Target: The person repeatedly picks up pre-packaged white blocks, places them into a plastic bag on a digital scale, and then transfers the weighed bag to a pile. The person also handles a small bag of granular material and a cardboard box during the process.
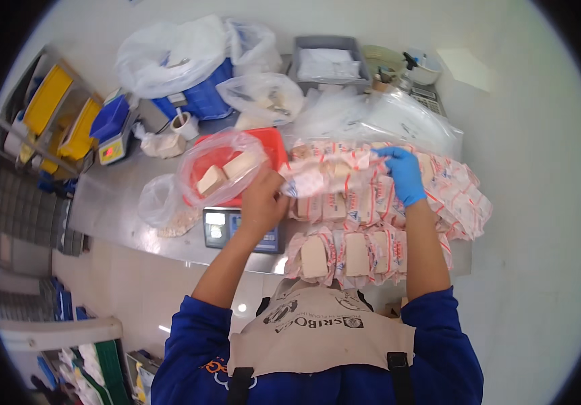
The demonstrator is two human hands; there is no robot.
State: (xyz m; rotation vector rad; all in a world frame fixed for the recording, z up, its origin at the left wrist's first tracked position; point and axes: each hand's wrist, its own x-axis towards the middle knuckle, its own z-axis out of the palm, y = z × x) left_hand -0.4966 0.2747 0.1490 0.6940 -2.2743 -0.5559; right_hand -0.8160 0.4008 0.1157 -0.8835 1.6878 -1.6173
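My bare left hand [265, 200] pinches the left end of a printed wrapper [306, 183], beside a red tray [270, 142]. My right hand [404, 174], in a blue glove, grips the wrapper's upper right corner. Stretched between both hands, the wrapper partly covers a pale block [340, 169]. Under and around it lie rows of similar wrapped blocks [359, 205]. Nearer my apron, several blocks [314, 257] show bare faces through opened wrappers. A clear plastic bag [194, 154] lines the red tray and holds pale block pieces [240, 166].
A digital scale [218, 235] sits under the tray's front. Left of it is a plastic bag of crumbs [179, 223]. Behind stand a bag-lined blue bin [194, 104], a grey crate [331, 40] and clear plastic sheets [407, 121]. A second scale [112, 152] carries a blue tray.
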